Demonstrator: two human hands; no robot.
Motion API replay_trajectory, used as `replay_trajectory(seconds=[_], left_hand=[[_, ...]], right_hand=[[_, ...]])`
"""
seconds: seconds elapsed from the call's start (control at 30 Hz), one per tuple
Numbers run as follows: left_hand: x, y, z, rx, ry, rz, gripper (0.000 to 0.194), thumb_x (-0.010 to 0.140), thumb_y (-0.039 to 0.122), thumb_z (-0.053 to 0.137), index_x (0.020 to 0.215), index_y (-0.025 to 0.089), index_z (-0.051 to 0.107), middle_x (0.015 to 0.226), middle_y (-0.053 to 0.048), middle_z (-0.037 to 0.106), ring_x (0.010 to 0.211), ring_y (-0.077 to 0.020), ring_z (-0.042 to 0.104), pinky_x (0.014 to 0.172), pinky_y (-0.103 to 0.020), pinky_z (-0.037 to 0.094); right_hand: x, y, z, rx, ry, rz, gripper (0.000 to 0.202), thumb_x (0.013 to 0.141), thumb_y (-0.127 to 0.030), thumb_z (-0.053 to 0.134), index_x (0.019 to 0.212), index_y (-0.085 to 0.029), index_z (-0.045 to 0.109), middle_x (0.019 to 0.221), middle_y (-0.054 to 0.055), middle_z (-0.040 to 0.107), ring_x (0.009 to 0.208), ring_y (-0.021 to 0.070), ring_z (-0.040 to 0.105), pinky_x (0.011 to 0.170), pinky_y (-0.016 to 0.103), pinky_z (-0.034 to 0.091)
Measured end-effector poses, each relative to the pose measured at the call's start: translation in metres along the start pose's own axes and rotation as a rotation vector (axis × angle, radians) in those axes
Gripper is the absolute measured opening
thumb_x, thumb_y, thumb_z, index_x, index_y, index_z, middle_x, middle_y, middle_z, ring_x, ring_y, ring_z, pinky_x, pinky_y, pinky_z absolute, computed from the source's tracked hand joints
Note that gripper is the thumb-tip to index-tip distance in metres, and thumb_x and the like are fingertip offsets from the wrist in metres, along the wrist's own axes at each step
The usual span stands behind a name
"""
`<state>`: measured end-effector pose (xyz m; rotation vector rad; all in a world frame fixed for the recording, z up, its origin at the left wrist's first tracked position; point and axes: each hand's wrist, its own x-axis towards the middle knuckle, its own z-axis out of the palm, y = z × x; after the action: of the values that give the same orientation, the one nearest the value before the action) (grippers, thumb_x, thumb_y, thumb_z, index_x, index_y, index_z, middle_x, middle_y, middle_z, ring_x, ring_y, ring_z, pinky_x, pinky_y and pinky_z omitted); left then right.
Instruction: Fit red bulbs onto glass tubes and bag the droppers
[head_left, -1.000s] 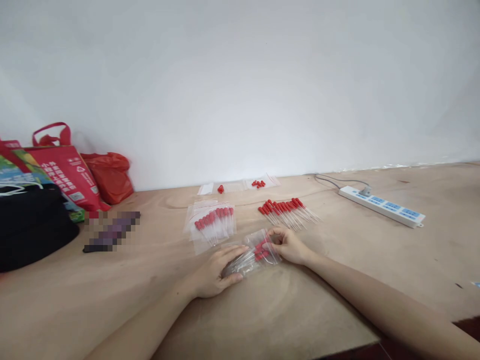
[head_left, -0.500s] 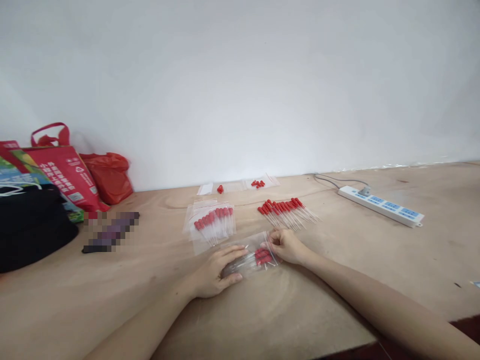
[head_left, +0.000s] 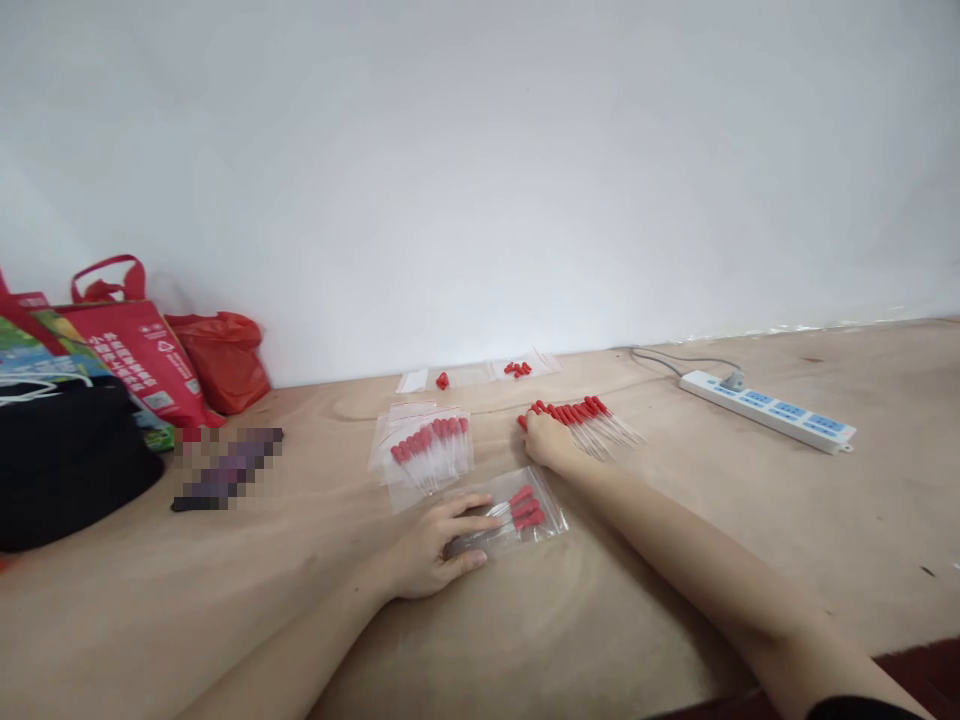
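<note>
My left hand [head_left: 439, 545] lies open, fingers spread, over the lower end of a clear zip bag [head_left: 555, 505]. Inside the bag lie several droppers [head_left: 527, 505] with red rubber bulbs and clear stems, the bulbs toward the bag's mouth on the right. My right hand [head_left: 549, 440] reaches to the left end of a loose row of droppers [head_left: 581, 412], touching or very near the red bulbs. Its fingers are mostly hidden behind the back of the hand, so I cannot see whether a dropper is between them.
Filled zip bags of droppers [head_left: 431, 440] overlap left of the row. Farther back, small bags [head_left: 469, 375] lie near loose red bulbs [head_left: 517, 369]. A power strip [head_left: 769, 410] stands right. At left are a red carrier bag [head_left: 142, 350], a black hat-like item [head_left: 75, 450] and a blurred-out object [head_left: 232, 468].
My right hand has let go of the zip bag's mouth and moved up to the left end of the loose droppers. My left hand stays on the bag.
</note>
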<state>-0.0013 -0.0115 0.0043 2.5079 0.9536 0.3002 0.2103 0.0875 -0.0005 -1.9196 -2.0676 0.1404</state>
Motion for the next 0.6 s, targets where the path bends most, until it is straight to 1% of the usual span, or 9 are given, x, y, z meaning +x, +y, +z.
replay_trajectory(seconds=[0.1, 0.17, 0.23, 0.3, 0.37, 0.4, 0.43, 0.5, 0.6], left_hand=[[0.001, -0.001, 0.001, -0.013, 0.026, 0.029, 0.040, 0.081, 0.035, 0.050, 0.120, 0.029, 0.048, 0.131, -0.004, 0.042, 0.121, -0.0231, 0.036, 0.099, -0.043, 0.030], [0.001, -0.002, 0.001, -0.017, 0.030, 0.038, 0.041, 0.081, 0.035, 0.050, 0.121, 0.028, 0.046, 0.131, -0.004, 0.042, 0.121, -0.0230, 0.036, 0.099, -0.043, 0.030], [0.001, -0.002, 0.001, -0.016, 0.026, 0.037, 0.043, 0.081, 0.035, 0.050, 0.123, 0.028, 0.045, 0.131, -0.005, 0.043, 0.120, -0.0228, 0.037, 0.099, -0.043, 0.031], [0.000, -0.002, 0.001, -0.012, 0.025, 0.035, 0.044, 0.081, 0.036, 0.050, 0.124, 0.028, 0.043, 0.131, -0.004, 0.042, 0.121, -0.0227, 0.036, 0.099, -0.043, 0.031], [-0.001, -0.003, 0.002, -0.007, 0.029, 0.028, 0.044, 0.081, 0.036, 0.050, 0.124, 0.029, 0.042, 0.132, -0.004, 0.041, 0.121, -0.0227, 0.036, 0.100, -0.043, 0.030], [-0.001, -0.003, 0.002, -0.005, 0.031, 0.026, 0.044, 0.081, 0.036, 0.050, 0.124, 0.030, 0.042, 0.132, -0.003, 0.041, 0.121, -0.0227, 0.035, 0.100, -0.043, 0.029], [-0.001, -0.004, 0.002, -0.004, 0.032, 0.025, 0.044, 0.081, 0.036, 0.050, 0.124, 0.030, 0.042, 0.132, -0.003, 0.041, 0.121, -0.0227, 0.035, 0.100, -0.043, 0.029], [0.000, -0.004, 0.002, -0.007, 0.034, 0.026, 0.044, 0.081, 0.036, 0.050, 0.124, 0.030, 0.042, 0.132, -0.003, 0.041, 0.121, -0.0226, 0.036, 0.100, -0.042, 0.029], [0.001, -0.002, 0.001, -0.008, 0.024, 0.022, 0.043, 0.081, 0.036, 0.050, 0.123, 0.029, 0.043, 0.132, -0.004, 0.041, 0.120, -0.0227, 0.037, 0.100, -0.042, 0.030]], right_hand=[[0.001, -0.009, 0.006, -0.036, -0.006, 0.000, 0.031, 0.076, -0.003, 0.039, 0.105, -0.005, 0.049, 0.099, 0.022, 0.056, 0.087, 0.0265, 0.059, 0.068, 0.033, 0.045], [-0.001, -0.009, 0.004, -0.051, -0.003, -0.013, 0.037, 0.076, -0.001, 0.036, 0.113, -0.003, 0.044, 0.103, 0.025, 0.054, 0.088, 0.0269, 0.059, 0.068, 0.034, 0.045], [-0.005, -0.003, -0.002, -0.051, 0.016, -0.041, 0.044, 0.077, -0.001, 0.035, 0.121, -0.002, 0.035, 0.108, 0.027, 0.050, 0.089, 0.0276, 0.058, 0.067, 0.035, 0.045], [-0.012, 0.010, -0.011, 0.008, 0.061, -0.128, 0.052, 0.077, -0.003, 0.034, 0.128, -0.002, 0.024, 0.110, 0.028, 0.047, 0.089, 0.0273, 0.057, 0.068, 0.035, 0.045], [-0.021, 0.026, -0.018, 0.162, 0.124, -0.278, 0.059, 0.078, -0.008, 0.036, 0.132, -0.004, 0.014, 0.104, 0.022, 0.052, 0.084, 0.0244, 0.057, 0.070, 0.036, 0.044], [-0.026, 0.035, -0.021, 0.259, 0.151, -0.326, 0.060, 0.079, -0.012, 0.037, 0.133, -0.007, 0.011, 0.097, 0.017, 0.055, 0.080, 0.0220, 0.057, 0.070, 0.035, 0.044], [-0.032, 0.042, -0.022, 0.363, 0.180, -0.327, 0.061, 0.079, -0.016, 0.038, 0.133, -0.010, 0.010, 0.088, 0.011, 0.056, 0.074, 0.0194, 0.057, 0.069, 0.033, 0.045], [-0.041, 0.054, -0.020, 0.622, 0.250, -0.206, 0.059, 0.079, -0.023, 0.040, 0.131, -0.014, 0.013, 0.077, 0.003, 0.053, 0.060, 0.0152, 0.054, 0.060, 0.030, 0.046], [-0.050, 0.060, -0.010, 1.003, 0.323, 0.079, 0.054, 0.075, -0.025, 0.044, 0.122, -0.020, 0.019, 0.070, -0.002, 0.047, 0.046, 0.0125, 0.049, 0.045, 0.028, 0.045]])
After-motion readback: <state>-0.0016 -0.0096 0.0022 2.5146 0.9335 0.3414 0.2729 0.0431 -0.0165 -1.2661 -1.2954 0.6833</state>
